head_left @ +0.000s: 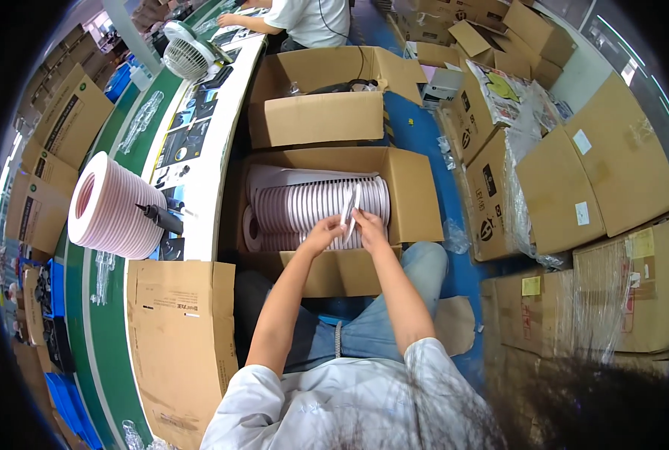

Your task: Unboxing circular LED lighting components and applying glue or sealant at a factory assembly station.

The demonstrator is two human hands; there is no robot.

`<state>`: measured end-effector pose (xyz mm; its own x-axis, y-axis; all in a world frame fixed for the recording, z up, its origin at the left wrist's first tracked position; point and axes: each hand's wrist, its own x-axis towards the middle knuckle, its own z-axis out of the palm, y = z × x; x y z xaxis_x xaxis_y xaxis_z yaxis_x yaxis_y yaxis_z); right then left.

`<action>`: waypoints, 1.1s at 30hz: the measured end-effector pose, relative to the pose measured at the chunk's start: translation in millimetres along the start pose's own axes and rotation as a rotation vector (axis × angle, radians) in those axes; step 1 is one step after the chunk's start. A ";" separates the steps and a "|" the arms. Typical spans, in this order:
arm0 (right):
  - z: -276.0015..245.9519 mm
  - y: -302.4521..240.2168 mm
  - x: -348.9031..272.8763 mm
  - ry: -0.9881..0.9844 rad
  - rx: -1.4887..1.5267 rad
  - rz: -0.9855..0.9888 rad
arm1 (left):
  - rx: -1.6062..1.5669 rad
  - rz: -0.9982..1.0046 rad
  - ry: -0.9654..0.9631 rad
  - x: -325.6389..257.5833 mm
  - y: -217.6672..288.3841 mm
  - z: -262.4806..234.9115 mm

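Over an open cardboard box (417, 195) in front of me, both my hands are closed on a thin white roll of tape (350, 204), seen nearly edge-on. My left hand (322, 235) pinches its lower left side. Fingers of my right hand (370, 228) grip its right side. Rows of the same narrow white-and-pinkish tape rolls (274, 206) lie on their sides in the box, packed face to face. A white sheet (274, 177) lies along the rolls' far side. My hands hide part of the rows.
On the bench at left stand a tall stack of tape rolls (113, 210), a black tool (162, 217) and a small fan (187, 56). Another open carton (316, 120) lies beyond. Cartons (552, 195) are piled at right. A co-worker (308, 22) sits at the far end.
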<state>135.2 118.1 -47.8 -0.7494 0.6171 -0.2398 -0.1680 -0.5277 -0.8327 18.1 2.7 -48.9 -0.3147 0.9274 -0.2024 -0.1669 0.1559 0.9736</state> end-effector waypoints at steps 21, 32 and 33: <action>-24.5 -41.1 -19.5 -0.043 0.272 -0.072 | -0.318 0.025 0.313 -17.6 53.9 -24.1; -31.7 -45.2 -22.5 -0.039 0.341 -0.088 | -0.291 0.019 0.248 -18.9 103.2 -21.0; -30.6 -43.8 -23.9 -0.043 0.344 -0.096 | -0.351 0.077 0.251 -24.3 101.9 -22.8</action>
<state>180.0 144.3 -20.9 -0.7448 0.6521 -0.1414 -0.4391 -0.6386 -0.6320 -12.6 -11.8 52.9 -0.5484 0.8138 -0.1924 -0.4281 -0.0756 0.9006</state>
